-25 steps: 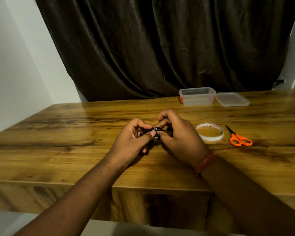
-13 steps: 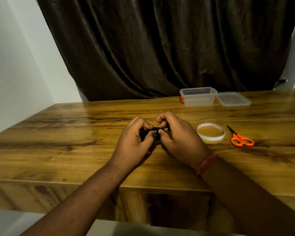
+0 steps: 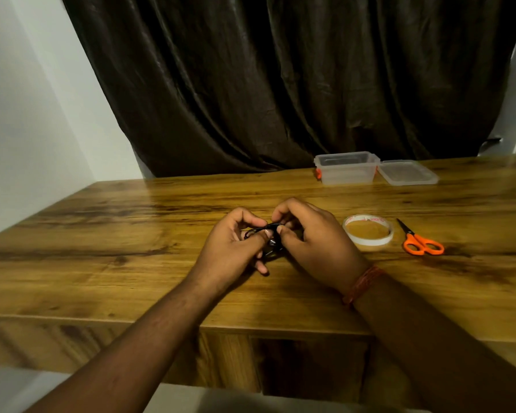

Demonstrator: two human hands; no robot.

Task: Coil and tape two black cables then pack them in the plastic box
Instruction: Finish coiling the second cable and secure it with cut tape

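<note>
Together, the thumb tips (image 3: 269,233) of both hands met over a small black cable coil (image 3: 270,244), pinching it between them a little above the wooden table (image 3: 131,263). Left hand (image 3: 233,248) gripped the coil from the left with thumb on top and the other fingers curled beneath, one fingertip poking out below toward the near edge; right hand (image 3: 316,242) clamped it from the right, its index finger bent over the top. A thin loop of the cable showed to the left of the thumbs, and a metallic plug end glinted just under them. Half a second earlier the left fingers had been folded more tightly over the bundle and hid most of it; now the loop and the lower turns were exposed, while the hands had kept the same spot on the table. An orange thread band (image 3: 362,283) circled the right wrist. To the right of the hands lay a tape roll (image 3: 368,241) flat on the wood, and further right orange-handled scissors (image 3: 420,242), blades pointing far-left. Toward the far edge stood the open plastic box (image 3: 346,174), its lid (image 3: 407,173) lying just beside it on the right. Behind the table hung a dark curtain (image 3: 280,84), with a pale wall (image 3: 27,129) at the left.
</note>
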